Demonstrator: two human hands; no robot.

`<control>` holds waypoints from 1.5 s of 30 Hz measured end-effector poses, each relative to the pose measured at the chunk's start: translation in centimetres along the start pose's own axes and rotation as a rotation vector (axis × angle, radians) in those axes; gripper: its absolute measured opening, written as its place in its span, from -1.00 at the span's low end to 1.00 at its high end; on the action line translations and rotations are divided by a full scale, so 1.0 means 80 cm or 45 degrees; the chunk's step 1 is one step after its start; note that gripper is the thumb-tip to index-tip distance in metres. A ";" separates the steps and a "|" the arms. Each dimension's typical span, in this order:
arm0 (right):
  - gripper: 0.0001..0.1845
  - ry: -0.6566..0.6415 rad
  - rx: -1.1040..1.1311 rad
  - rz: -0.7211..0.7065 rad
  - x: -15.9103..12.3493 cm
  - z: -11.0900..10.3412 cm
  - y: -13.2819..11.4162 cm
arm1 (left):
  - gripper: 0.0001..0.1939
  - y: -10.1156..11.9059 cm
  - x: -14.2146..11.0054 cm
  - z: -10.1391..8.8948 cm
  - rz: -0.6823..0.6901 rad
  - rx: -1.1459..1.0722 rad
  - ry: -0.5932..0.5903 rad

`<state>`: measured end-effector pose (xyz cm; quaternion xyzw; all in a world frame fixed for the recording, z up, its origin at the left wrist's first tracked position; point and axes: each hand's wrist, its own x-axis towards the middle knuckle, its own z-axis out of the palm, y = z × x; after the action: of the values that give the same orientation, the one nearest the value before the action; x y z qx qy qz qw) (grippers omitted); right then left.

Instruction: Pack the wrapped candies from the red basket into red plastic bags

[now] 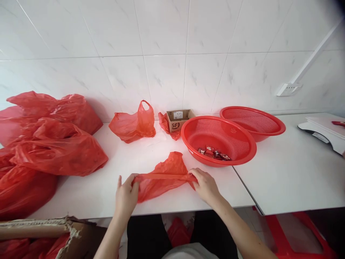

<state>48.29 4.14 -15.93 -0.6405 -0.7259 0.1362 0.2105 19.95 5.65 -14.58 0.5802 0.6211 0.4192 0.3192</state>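
Observation:
A thin red plastic bag [164, 180] is stretched sideways between my two hands, just above the white table. My left hand [126, 194] is closed on one end of it, thumb and fingers pinching while the little finger sticks up. At the other end my right hand [206, 185] pinches the bag near its edge. Right behind my right hand stands a red colander basin [218, 140] with several small wrapped packets [214, 153] in the bottom. Another red plastic bag [132, 124] with a loop handle stands crumpled farther back.
Several full red bags [59, 144] crowd the table's left side. A small cardboard box [178, 122] and a second colander [253, 122] stand by the wall. A white scale [320, 133] is at far right, a large carton [40, 228] at lower left, a red stool [277, 233] below.

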 end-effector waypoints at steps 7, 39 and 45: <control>-0.69 0.223 0.388 -0.365 -0.036 -0.101 -0.072 | -0.72 0.053 0.003 -0.002 -0.275 -0.713 -0.151; -0.63 -0.367 -0.119 -0.363 0.027 -0.076 -0.027 | -0.73 0.057 0.002 0.107 0.999 0.752 -0.577; -0.56 -0.404 -0.358 -0.128 0.036 -0.082 -0.027 | -0.64 0.066 0.017 0.119 0.832 0.782 -0.704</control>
<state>49.34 6.18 -8.79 -0.5970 -0.7929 0.1220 0.0089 30.56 8.29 -13.96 0.8994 0.3946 0.1269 0.1389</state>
